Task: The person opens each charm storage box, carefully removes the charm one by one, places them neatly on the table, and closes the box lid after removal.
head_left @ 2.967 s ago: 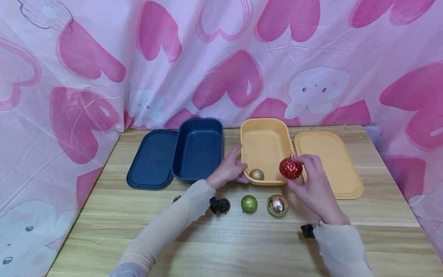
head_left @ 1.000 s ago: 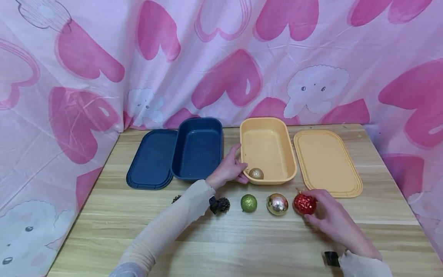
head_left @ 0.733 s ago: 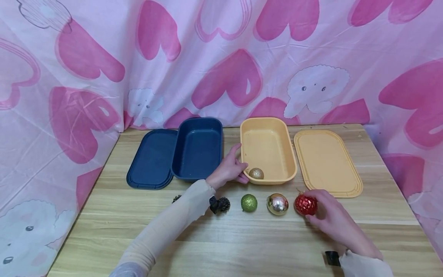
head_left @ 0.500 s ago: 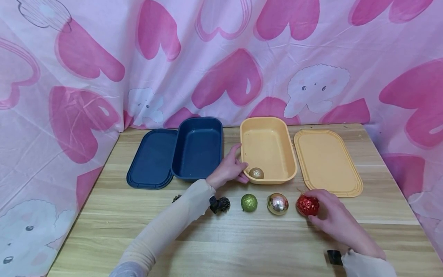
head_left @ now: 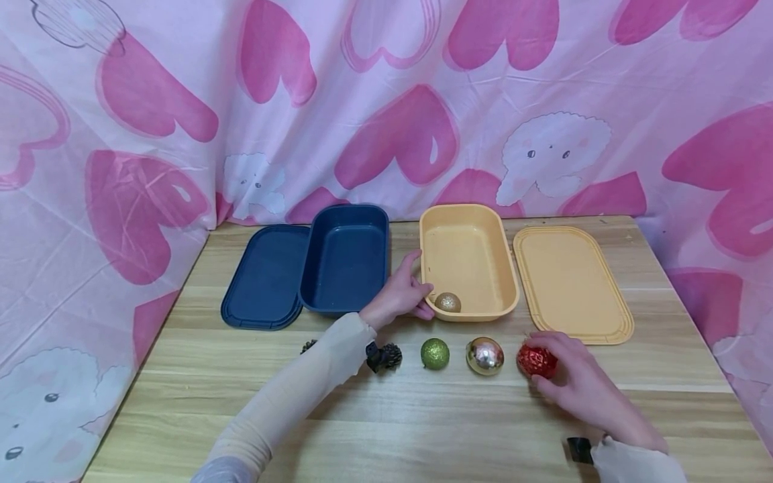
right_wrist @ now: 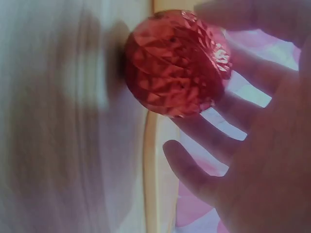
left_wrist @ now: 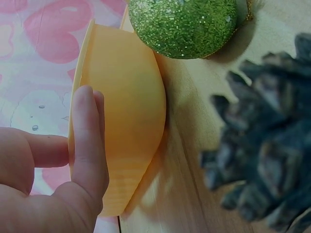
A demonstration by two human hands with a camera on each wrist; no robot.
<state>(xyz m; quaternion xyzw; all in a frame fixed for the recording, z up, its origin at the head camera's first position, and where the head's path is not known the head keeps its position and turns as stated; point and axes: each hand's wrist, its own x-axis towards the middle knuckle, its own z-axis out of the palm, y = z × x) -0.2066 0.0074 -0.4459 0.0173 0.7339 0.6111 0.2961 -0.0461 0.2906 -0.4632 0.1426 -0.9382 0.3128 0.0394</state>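
My left hand (head_left: 403, 288) pinches the near left rim of the yellow plastic box (head_left: 468, 261), thumb and fingers on either side of its wall in the left wrist view. Inside that box, at the near left corner, lies a gold glitter bauble (head_left: 448, 302). On the tabletop at the right, my right hand (head_left: 582, 379) has its thumb and fingers loosely curled round a red faceted bauble (right_wrist: 177, 65). To its left, in a row, lie a shiny gold bauble (head_left: 485, 356), a green glitter bauble (head_left: 435, 353) and a dark pine cone (left_wrist: 267, 136).
A navy box (head_left: 345, 265) stands left of the yellow one, overlapping a navy lid (head_left: 264, 282). A yellow lid (head_left: 574, 285) lies right of the yellow box. Another pine cone (head_left: 308, 346) is mostly hidden by the left sleeve. A pink curtain (head_left: 386, 100) hangs behind.
My right hand has brought the red bauble from above the yellow box's near right corner down to the table. Since then it has shifted slightly right. My left hand has stayed put.
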